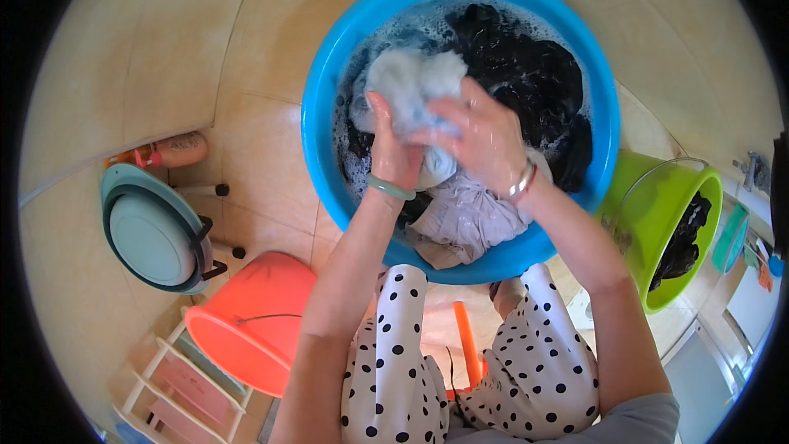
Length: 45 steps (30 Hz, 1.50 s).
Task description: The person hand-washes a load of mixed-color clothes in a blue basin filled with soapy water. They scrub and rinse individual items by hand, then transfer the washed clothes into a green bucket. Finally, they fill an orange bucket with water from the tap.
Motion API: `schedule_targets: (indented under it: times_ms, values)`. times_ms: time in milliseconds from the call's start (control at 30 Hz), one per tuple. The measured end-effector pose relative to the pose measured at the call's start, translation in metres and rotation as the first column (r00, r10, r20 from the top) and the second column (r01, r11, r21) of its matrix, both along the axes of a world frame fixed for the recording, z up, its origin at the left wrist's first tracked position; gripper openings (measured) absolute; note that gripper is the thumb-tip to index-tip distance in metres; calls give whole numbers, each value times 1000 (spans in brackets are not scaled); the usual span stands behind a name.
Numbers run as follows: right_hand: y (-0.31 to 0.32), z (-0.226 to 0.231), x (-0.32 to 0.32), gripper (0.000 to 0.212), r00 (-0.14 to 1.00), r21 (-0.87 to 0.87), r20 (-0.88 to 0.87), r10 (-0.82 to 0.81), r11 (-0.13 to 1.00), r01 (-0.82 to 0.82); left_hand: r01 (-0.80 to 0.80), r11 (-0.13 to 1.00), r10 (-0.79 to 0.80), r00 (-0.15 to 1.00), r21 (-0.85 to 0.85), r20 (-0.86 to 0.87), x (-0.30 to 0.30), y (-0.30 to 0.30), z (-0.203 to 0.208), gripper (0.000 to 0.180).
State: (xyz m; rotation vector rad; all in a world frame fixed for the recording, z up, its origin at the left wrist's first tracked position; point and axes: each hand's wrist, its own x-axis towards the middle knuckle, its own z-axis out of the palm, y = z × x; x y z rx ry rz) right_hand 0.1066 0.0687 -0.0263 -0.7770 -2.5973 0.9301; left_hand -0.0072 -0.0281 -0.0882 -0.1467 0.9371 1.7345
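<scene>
A large blue basin [316, 127] of sudsy water sits in front of me. White wet cloth [415, 82], covered in suds, is bunched at its left middle. My left hand [396, 144], with a pale green bangle on the wrist, grips the near side of this cloth, its thumb pointing up. Against the cloth's right side is my right hand [485, 131], wearing a silver bangle; its fingers are smeared by motion. Dark wet clothing [526, 74] fills the basin's far right. A greyish-lilac garment [472, 218] hangs over the near inner wall, below my hands.
On the right stands a lime-green bucket [633, 189] with dark cloth inside. An orange-pink bucket [255, 312] lies tilted at left, beside a white rack [152, 378]. Pale green basins [152, 234] lean by the left wall, near a pinkish bottle [181, 150].
</scene>
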Motion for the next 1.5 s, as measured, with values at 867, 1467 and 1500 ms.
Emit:
schedule_targets:
  times_ms: [867,1467,1500]
  values:
    - [6,-23,-25,13,825,-146,-541,-163,984,98,-161,974,148,985,-160,-87,31,18,17,34]
    - [66,-164,2,43,809,-119,556,-190,945,304,-101,957,0,938,-273,-348,20,9,9,69]
    - [61,-154,-6,36,841,-221,466,-276,884,412,-86,969,2,940,-232,-341,19,8,14,69]
